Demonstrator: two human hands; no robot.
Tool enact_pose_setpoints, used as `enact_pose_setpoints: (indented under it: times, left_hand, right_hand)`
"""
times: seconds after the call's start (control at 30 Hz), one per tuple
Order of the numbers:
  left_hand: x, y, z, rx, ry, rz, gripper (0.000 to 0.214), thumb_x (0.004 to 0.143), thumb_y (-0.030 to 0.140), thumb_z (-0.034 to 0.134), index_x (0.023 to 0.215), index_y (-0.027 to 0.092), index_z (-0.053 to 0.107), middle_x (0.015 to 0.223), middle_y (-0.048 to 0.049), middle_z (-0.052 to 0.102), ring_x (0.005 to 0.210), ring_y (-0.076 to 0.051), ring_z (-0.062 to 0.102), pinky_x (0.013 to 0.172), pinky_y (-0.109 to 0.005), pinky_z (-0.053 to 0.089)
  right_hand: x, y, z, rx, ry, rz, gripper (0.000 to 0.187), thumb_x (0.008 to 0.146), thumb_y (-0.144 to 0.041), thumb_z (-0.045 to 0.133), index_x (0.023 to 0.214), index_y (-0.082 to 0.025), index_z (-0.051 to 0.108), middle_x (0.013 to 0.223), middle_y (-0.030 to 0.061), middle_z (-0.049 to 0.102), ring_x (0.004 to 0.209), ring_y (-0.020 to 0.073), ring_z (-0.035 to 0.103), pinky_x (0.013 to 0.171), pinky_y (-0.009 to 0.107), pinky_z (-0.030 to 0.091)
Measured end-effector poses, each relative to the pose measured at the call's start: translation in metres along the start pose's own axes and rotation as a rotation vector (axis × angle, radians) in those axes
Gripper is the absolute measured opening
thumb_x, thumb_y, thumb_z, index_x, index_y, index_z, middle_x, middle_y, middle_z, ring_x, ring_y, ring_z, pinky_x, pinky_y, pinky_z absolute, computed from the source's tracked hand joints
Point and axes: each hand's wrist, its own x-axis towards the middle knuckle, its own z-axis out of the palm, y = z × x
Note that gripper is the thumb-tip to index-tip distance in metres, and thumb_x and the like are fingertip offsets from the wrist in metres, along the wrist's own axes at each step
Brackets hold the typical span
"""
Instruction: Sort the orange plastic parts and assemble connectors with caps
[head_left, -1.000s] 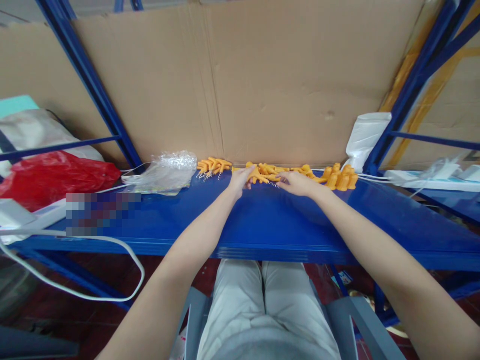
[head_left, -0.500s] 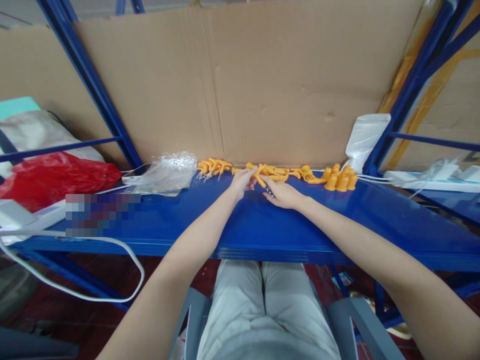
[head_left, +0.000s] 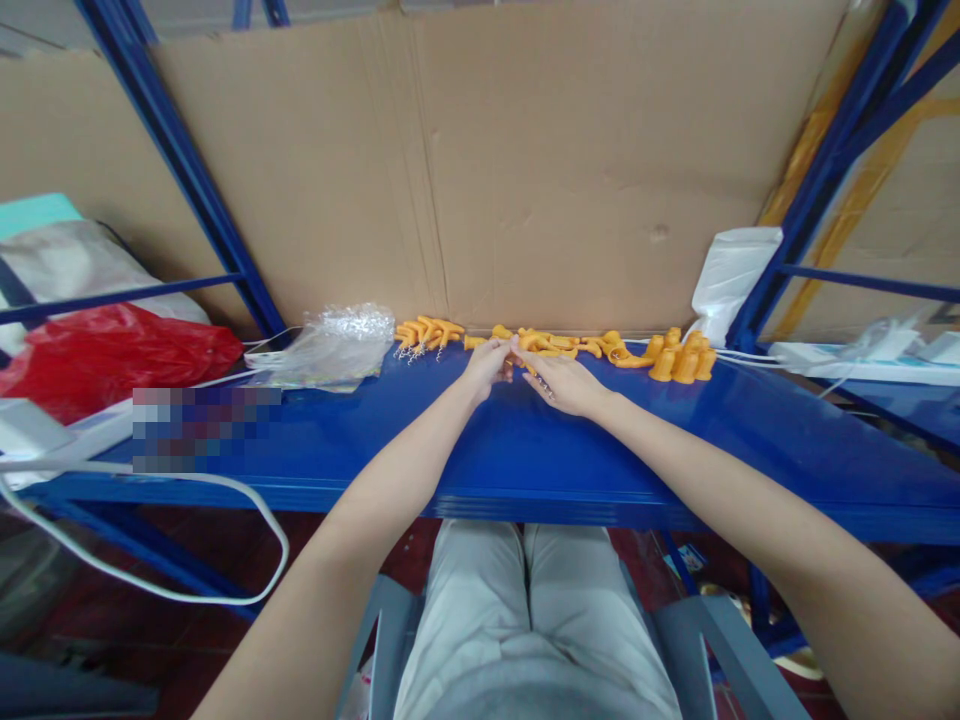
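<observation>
An orange-handled corkscrew is between my two hands over the blue shelf, mostly covered by fingers; its metal spiral (head_left: 541,386) shows beneath my right hand (head_left: 571,386). Closed fingers of my left hand (head_left: 486,368) grip its handle end. My right thumb and fingertips meet the left hand's at the handle, with the fingers bent around the piece. To the left lies a group of orange corkscrews (head_left: 429,332), their spirals toward me. Just behind my hands is a row of loose orange plastic parts (head_left: 551,342). Further right, several orange bell-shaped pieces (head_left: 682,360) stand upright together.
A tall cardboard sheet (head_left: 570,160) backs the blue shelf (head_left: 570,460). Clear plastic bags (head_left: 330,350) lie at left, near a red bag (head_left: 120,355). At right are a white packet (head_left: 731,280) and a white power strip (head_left: 885,362). A white cable (head_left: 281,540) loops over the front edge.
The right thumb and fingers have closed over the corkscrew's handle, which stood in plain sight before and is now mostly covered. The spiral has shifted slightly. The arms have stayed put.
</observation>
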Motion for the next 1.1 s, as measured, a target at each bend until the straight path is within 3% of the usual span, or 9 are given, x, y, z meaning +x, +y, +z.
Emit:
enact_pose_setpoints:
  times: [0.17,0.3,0.5,0.57,0.7,0.87,1.1]
  left_hand:
    - [-0.002,0.006,-0.001,-0.082,-0.031,0.004,0.016,0.099,0.023,0.049,0.085,0.018,0.050,0.064,0.0005,0.067,0.034,-0.006,0.047,0.040,-0.018,0.037]
    - [-0.006,0.005,0.003,0.035,-0.052,0.018,0.015,0.097,0.023,0.056,0.084,0.018,0.050,0.061,0.0028,0.066,0.034,-0.006,0.048,0.040,-0.017,0.037]
    - [-0.012,-0.008,0.012,0.271,-0.350,0.015,0.026,0.092,0.024,0.064,0.070,0.015,0.056,0.053,0.0015,0.062,0.033,-0.005,0.048,0.038,-0.016,0.036]
    - [-0.013,-0.011,0.013,0.313,-0.383,0.031,0.028,0.090,0.021,0.066,0.065,0.015,0.055,0.053,0.0015,0.062,0.033,-0.004,0.048,0.038,-0.016,0.036]
    - [-0.013,-0.012,0.015,0.354,-0.354,0.031,0.028,0.094,0.011,0.056,0.066,0.014,0.058,0.049,0.0015,0.060,0.033,-0.005,0.048,0.039,-0.017,0.036]
    - [-0.015,-0.010,0.015,0.299,-0.287,-0.008,0.026,0.095,0.015,0.056,0.070,0.012,0.062,0.047,0.0005,0.060,0.032,-0.005,0.047,0.039,-0.016,0.035]
    - [0.000,0.005,0.001,0.157,-0.037,0.045,0.019,0.091,0.019,0.065,0.073,0.012,0.063,0.052,0.0006,0.063,0.032,-0.004,0.046,0.039,-0.015,0.035]
  right_hand:
    - [0.002,0.002,-0.003,-0.091,-0.002,0.144,0.056,0.101,-0.025,0.027,0.152,-0.003,0.038,0.133,0.0242,0.063,0.121,0.0319,0.062,0.101,0.048,0.046]
    - [0.003,0.005,-0.006,-0.146,0.016,0.265,0.059,0.098,-0.019,0.027,0.154,-0.001,0.031,0.132,0.0250,0.064,0.122,0.0333,0.060,0.101,0.050,0.044]
    - [0.002,0.008,-0.005,-0.166,-0.001,0.348,0.071,0.090,-0.013,0.034,0.158,0.000,0.016,0.139,0.0266,0.058,0.129,0.0343,0.056,0.102,0.049,0.042]
    - [0.001,0.008,-0.004,-0.162,-0.006,0.344,0.076,0.088,-0.013,0.038,0.159,-0.001,0.012,0.138,0.0270,0.059,0.129,0.0348,0.056,0.101,0.049,0.042]
    - [0.001,0.008,-0.005,-0.157,-0.019,0.354,0.078,0.088,-0.013,0.039,0.159,0.000,0.010,0.135,0.0280,0.061,0.128,0.0359,0.056,0.100,0.050,0.042]
    - [0.000,0.009,-0.006,-0.154,-0.059,0.343,0.077,0.089,-0.014,0.039,0.160,-0.001,0.010,0.137,0.0279,0.059,0.125,0.0361,0.059,0.099,0.050,0.042]
    - [-0.001,0.008,-0.007,-0.156,-0.047,0.353,0.071,0.092,-0.019,0.036,0.159,-0.001,0.018,0.138,0.0265,0.059,0.125,0.0356,0.059,0.102,0.051,0.042]
